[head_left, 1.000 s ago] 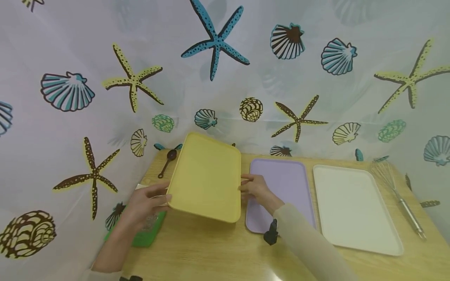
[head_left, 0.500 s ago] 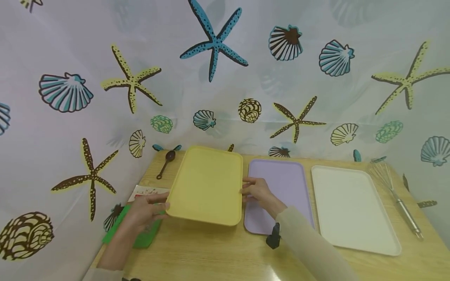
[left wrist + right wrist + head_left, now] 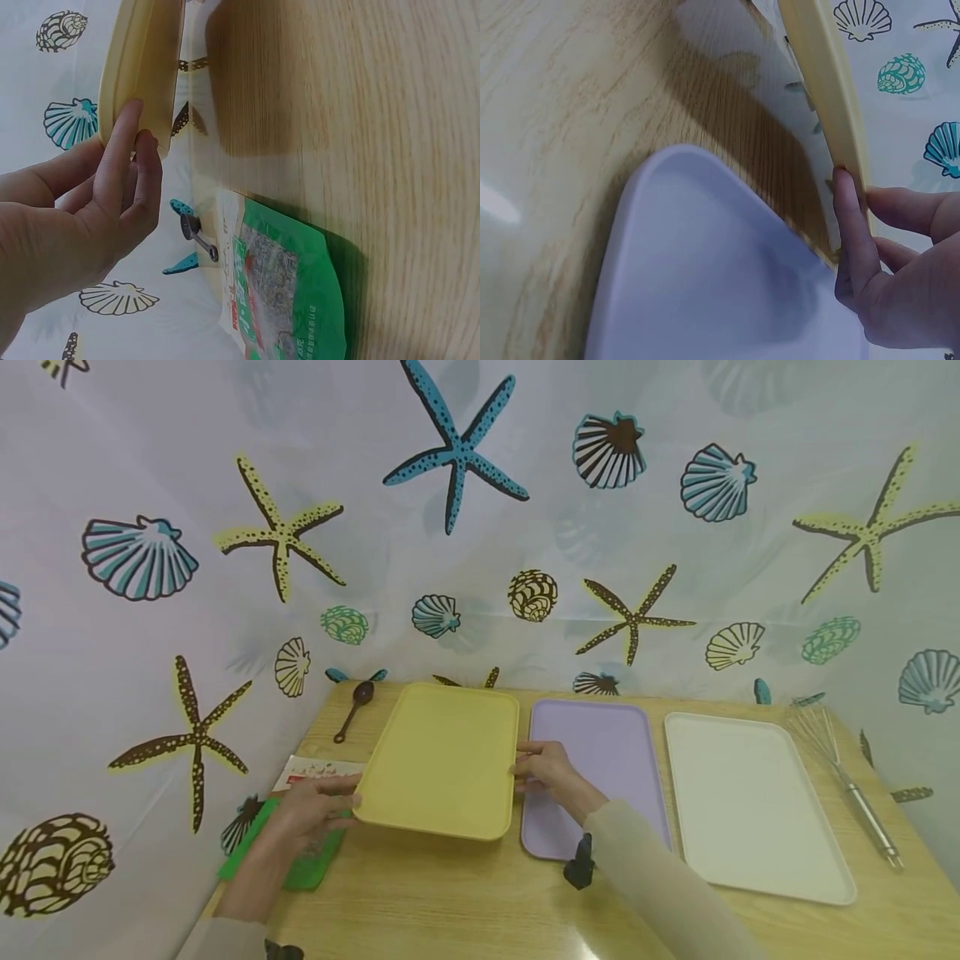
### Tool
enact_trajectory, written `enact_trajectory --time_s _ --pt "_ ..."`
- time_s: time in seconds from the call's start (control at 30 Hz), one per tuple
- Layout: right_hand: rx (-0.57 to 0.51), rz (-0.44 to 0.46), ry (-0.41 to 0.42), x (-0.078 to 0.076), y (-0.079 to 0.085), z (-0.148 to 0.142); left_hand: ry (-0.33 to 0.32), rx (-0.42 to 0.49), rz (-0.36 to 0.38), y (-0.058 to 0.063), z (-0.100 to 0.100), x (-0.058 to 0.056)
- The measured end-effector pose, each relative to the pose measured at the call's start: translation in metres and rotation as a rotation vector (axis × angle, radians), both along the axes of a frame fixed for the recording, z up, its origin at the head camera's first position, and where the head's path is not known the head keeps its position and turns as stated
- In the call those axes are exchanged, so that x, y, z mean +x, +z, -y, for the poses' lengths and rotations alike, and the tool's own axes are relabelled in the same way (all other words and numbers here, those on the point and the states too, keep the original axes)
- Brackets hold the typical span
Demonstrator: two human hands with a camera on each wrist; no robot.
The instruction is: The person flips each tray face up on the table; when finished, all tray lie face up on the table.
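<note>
A yellow rectangular tray (image 3: 442,760) is held up between both hands, above the wooden table. My left hand (image 3: 311,814) grips its left edge near the front corner, thumb on the rim and fingers (image 3: 124,146) underneath. On the opposite side my right hand (image 3: 551,770) pinches the right edge, with fingers (image 3: 851,217) below the rim. The tray's shadow shows on the wood in both wrist views. A purple tray (image 3: 592,727) lies flat just right of it, partly under my right hand and forearm.
A white tray (image 3: 757,802) and a metal whisk (image 3: 862,810) lie to the right. A dark spoon (image 3: 352,710) rests at the back left. A green food packet (image 3: 281,285) lies on the table (image 3: 420,902) beneath my left hand. A patterned curtain (image 3: 510,552) hangs behind.
The yellow tray has come down closer to the table, its far edge tipping lower so it sits more level. Both hands keep their hold on it.
</note>
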State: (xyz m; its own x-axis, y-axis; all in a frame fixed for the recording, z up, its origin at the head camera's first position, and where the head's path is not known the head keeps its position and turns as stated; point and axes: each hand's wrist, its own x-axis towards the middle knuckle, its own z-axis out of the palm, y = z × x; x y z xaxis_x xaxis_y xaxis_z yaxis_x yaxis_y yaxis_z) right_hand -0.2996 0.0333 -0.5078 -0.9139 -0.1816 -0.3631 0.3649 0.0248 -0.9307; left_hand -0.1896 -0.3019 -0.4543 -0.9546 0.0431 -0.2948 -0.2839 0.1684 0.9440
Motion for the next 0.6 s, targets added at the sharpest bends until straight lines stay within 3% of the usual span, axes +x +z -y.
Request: enact_trajectory --time_s 0.6 --pt "0.036 0.007 0.029 -0.006 0.0 0.004 0.001 -0.05 0.036 -0.011 0.002 -0.006"
